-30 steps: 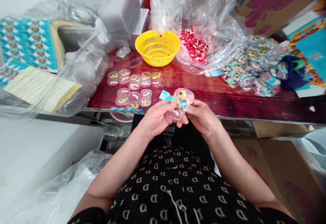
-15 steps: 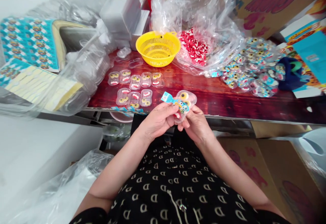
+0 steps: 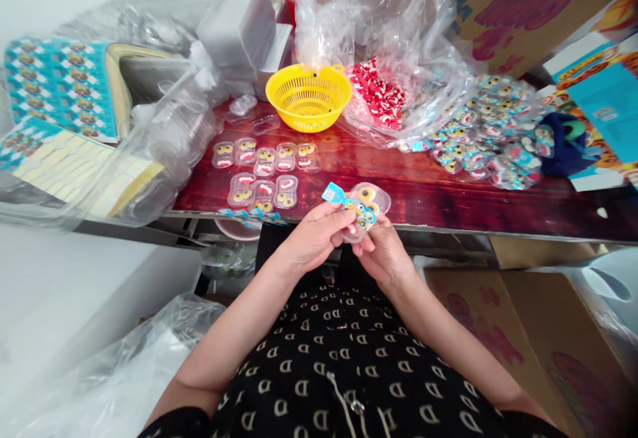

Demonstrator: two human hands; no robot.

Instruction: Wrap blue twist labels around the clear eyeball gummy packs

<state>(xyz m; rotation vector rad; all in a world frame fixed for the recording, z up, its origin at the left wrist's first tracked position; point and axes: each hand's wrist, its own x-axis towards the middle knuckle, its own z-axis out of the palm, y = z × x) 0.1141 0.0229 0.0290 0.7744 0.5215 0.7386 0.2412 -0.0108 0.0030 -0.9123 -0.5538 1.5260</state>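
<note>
Got my left hand (image 3: 315,238) and right hand (image 3: 383,252) both pinched on a clear candy blister pack (image 3: 367,203), blue label (image 3: 343,201) on top, just in front of the yellow basket (image 3: 309,97).

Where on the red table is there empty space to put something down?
Bare table runs from the small candy cases rightward, below the bag of red candies. A smaller gap lies under the yellow basket. The pile of sealed packs and left side are crowded.
</note>
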